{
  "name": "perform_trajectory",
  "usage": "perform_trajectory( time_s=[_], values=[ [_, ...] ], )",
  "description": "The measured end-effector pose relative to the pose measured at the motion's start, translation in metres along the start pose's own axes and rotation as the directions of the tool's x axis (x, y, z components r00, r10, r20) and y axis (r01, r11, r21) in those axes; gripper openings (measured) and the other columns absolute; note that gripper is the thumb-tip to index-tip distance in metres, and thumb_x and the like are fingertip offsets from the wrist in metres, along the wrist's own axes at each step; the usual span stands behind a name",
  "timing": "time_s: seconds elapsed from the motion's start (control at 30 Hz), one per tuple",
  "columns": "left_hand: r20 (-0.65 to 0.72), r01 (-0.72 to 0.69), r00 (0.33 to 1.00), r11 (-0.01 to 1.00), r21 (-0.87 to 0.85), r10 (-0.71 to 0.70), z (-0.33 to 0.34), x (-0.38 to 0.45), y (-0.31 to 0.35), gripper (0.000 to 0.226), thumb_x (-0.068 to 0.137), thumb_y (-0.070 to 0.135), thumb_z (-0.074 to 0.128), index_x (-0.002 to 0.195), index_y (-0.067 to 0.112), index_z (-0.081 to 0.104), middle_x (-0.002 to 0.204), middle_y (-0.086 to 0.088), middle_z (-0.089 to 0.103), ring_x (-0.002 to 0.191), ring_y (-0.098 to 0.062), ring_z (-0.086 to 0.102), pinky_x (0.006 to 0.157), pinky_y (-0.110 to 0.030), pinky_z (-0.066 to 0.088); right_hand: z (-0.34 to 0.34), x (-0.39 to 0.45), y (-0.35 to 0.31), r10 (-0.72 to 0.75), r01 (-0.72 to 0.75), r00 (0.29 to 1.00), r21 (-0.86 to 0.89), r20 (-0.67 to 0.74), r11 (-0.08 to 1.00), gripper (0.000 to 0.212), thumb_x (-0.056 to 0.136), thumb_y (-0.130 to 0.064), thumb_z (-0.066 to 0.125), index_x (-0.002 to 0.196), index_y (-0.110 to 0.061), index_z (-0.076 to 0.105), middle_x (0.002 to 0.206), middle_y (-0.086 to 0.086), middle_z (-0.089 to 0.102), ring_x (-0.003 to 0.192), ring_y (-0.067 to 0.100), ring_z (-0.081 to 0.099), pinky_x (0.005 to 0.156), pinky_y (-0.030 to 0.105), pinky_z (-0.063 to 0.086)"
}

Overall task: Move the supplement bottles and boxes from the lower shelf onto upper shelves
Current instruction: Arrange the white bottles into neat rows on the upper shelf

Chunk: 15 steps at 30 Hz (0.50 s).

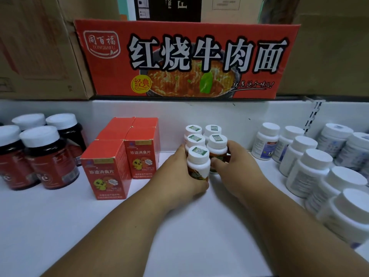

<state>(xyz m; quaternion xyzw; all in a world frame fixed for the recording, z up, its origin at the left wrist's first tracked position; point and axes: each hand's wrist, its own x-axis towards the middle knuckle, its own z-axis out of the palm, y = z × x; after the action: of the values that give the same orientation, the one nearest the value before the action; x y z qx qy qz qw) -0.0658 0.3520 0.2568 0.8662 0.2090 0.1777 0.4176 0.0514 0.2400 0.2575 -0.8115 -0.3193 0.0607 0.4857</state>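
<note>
Several small white supplement bottles with green-stickered caps stand in a tight cluster on the white shelf (pixel 139 226). My left hand (pixel 179 176) grips the nearest bottle (pixel 198 160) from its left side. My right hand (pixel 237 162) curls round the bottle behind it on the right (pixel 216 144). Three more bottles of the cluster (pixel 201 132) stand further back. Red supplement boxes (pixel 107 168) with a yellow cartoon figure stand just left of the cluster.
Dark red bottles (pixel 50 156) with white caps stand at the far left. Rows of larger white bottles (pixel 307 168) fill the right side. Above the shelf's back wall sit a red noodle carton (pixel 185 58) and brown cardboard boxes (pixel 38 47).
</note>
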Motion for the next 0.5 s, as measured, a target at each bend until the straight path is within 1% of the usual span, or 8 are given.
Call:
perform_trajectory(
  time_s=[0.1, 0.17, 0.23, 0.33, 0.37, 0.43, 0.47, 0.5],
  values=[
    [0.004, -0.023, 1.000, 1.000, -0.008, 0.023, 0.000, -0.001, 0.002, 0.065, 0.071, 0.026, 0.079, 0.125, 0.042, 0.047, 0.102, 0.023, 0.065, 0.084, 0.011, 0.061, 0.064, -0.006, 0.041, 0.000, 0.000, 0.001, 0.002, -0.002, 1.000, -0.005, 0.010, 1.000, 0.029, 0.090, -0.019, 0.063, 0.114, -0.034, 0.056, 0.092, -0.024, 0.060, 0.092, 0.004, 0.059, 0.073, 0.022, 0.040],
    [0.003, -0.025, 1.000, 1.000, -0.012, 0.025, 0.000, -0.002, 0.002, 0.066, 0.071, 0.026, 0.079, 0.126, 0.042, 0.046, 0.103, 0.024, 0.065, 0.084, 0.012, 0.061, 0.066, -0.007, 0.042, -0.001, 0.000, 0.000, -0.001, 0.001, 1.000, -0.011, 0.006, 1.000, 0.029, 0.090, -0.018, 0.063, 0.114, -0.034, 0.056, 0.092, -0.024, 0.059, 0.094, 0.006, 0.060, 0.077, 0.023, 0.040],
    [-0.001, -0.015, 1.000, 1.000, 0.003, 0.015, 0.001, -0.002, 0.002, 0.067, 0.069, 0.028, 0.080, 0.126, 0.040, 0.047, 0.107, 0.021, 0.065, 0.089, 0.008, 0.062, 0.073, -0.012, 0.047, -0.001, -0.001, -0.002, -0.012, 0.013, 1.000, -0.026, 0.009, 1.000, 0.029, 0.090, -0.018, 0.063, 0.110, -0.036, 0.053, 0.094, -0.023, 0.059, 0.097, 0.007, 0.060, 0.080, 0.024, 0.040],
    [-0.065, 0.010, 0.998, 0.998, 0.054, -0.006, 0.003, -0.005, 0.000, 0.070, 0.060, 0.041, 0.081, 0.118, 0.034, 0.044, 0.115, 0.011, 0.061, 0.098, -0.008, 0.064, 0.088, -0.032, 0.053, -0.002, -0.006, -0.004, -0.004, 0.004, 1.000, -0.022, 0.003, 1.000, 0.034, 0.089, -0.018, 0.065, 0.113, -0.037, 0.049, 0.098, -0.023, 0.059, 0.101, 0.008, 0.061, 0.081, 0.024, 0.041],
    [-0.096, 0.023, 0.995, 0.997, 0.072, -0.016, 0.003, -0.009, 0.000, 0.074, 0.060, 0.042, 0.082, 0.121, 0.033, 0.042, 0.117, 0.007, 0.059, 0.100, -0.011, 0.064, 0.090, -0.034, 0.052, -0.002, -0.009, -0.005, 0.014, -0.014, 1.000, -0.013, -0.013, 1.000, 0.040, 0.089, -0.019, 0.066, 0.120, -0.036, 0.047, 0.102, -0.022, 0.058, 0.102, 0.008, 0.061, 0.082, 0.025, 0.042],
    [-0.148, 0.031, 0.989, 0.995, 0.098, -0.016, 0.004, -0.016, -0.002, 0.075, 0.065, 0.037, 0.084, 0.126, 0.027, 0.042, 0.117, 0.006, 0.056, 0.097, -0.010, 0.063, 0.087, -0.030, 0.051, -0.003, -0.016, -0.005, 0.042, -0.048, 0.994, -0.058, -0.102, 0.997, 0.050, 0.088, -0.025, 0.067, 0.132, -0.030, 0.042, 0.115, -0.014, 0.056, 0.105, 0.011, 0.058, 0.085, 0.030, 0.045],
    [-0.163, 0.024, 0.987, 0.994, 0.105, -0.007, 0.004, -0.018, -0.003, 0.070, 0.068, 0.032, 0.084, 0.125, 0.025, 0.044, 0.115, 0.008, 0.057, 0.093, -0.008, 0.064, 0.084, -0.026, 0.050, -0.005, -0.018, -0.005, 0.041, -0.055, 0.987, -0.088, -0.157, 0.995, 0.047, 0.087, -0.027, 0.066, 0.128, -0.028, 0.043, 0.117, -0.009, 0.056, 0.101, 0.012, 0.059, 0.083, 0.031, 0.046],
    [-0.169, 0.020, 0.986, 0.993, 0.114, 0.000, 0.003, -0.019, -0.004, 0.064, 0.070, 0.028, 0.084, 0.122, 0.026, 0.047, 0.111, 0.010, 0.059, 0.089, -0.005, 0.064, 0.080, -0.025, 0.050, -0.006, -0.021, -0.006, 0.030, -0.049, 0.980, -0.091, -0.196, 0.995, 0.037, 0.087, -0.026, 0.064, 0.119, -0.027, 0.046, 0.111, -0.007, 0.058, 0.092, 0.013, 0.059, 0.077, 0.031, 0.047]
  ],
)
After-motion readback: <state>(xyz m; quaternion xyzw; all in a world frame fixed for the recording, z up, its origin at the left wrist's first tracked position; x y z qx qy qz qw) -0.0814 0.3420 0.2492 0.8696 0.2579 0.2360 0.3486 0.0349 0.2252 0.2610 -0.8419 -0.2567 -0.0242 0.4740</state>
